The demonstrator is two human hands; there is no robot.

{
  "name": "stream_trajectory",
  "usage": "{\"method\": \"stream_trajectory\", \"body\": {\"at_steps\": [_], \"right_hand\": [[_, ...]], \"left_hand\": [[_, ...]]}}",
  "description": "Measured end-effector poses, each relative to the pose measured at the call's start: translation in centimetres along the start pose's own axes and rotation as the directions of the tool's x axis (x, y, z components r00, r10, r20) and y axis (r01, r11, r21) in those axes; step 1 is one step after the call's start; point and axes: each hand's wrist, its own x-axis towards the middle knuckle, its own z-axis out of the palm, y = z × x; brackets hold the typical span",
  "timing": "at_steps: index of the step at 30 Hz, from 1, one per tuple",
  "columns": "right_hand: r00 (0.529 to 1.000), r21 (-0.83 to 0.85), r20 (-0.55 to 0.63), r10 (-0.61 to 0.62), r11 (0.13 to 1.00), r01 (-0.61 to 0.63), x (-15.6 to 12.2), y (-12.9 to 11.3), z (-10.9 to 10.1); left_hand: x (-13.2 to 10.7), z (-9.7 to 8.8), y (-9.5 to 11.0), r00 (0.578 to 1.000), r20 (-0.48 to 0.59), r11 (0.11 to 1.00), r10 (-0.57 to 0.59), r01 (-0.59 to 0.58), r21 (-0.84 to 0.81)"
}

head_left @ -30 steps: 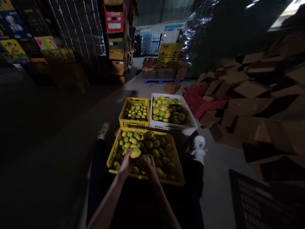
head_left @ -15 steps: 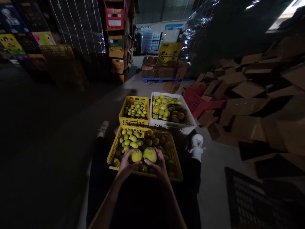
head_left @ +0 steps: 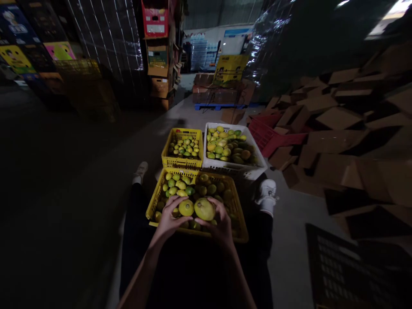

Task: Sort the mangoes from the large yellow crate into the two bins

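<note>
My left hand (head_left: 170, 216) is closed round a yellow lemon (head_left: 186, 208), its stem end facing me. In my right hand (head_left: 222, 219) is a larger yellow-green lemon (head_left: 204, 209), gripped between thumb and fingers. The two fruits are side by side, nearly touching, above the near yellow crate (head_left: 238, 210). That crate holds many green and yellow lemons, partly hidden by my hands. Behind it stand a smaller yellow crate (head_left: 182, 163) with small lemons and a white crate (head_left: 225, 166) with yellow, green and a few orange-tinged ones.
My shoes, left (head_left: 140, 171) and right (head_left: 268, 191), flank the crates. Rightward lie a red crate (head_left: 268, 137), heaped cardboard boxes (head_left: 337, 146) and a dark slatted crate (head_left: 334, 266). Boxes on a blue pallet (head_left: 219, 106) and a tall box stack (head_left: 157, 60) stand behind.
Both lemons have turned in my fingers, so their ends now face me more. My right hand has shifted slightly right and down; the crates hold the same fruit.
</note>
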Motion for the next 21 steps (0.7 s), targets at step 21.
{"method": "stream_trajectory", "body": {"at_steps": [21], "right_hand": [[0.984,0.228,-0.013,0.18,0.958,-0.172,0.1,-2.4,0.4]], "left_hand": [[-0.1,-0.7,0.5,0.986,0.032,0.972,-0.161,0.164,-0.166]]}}
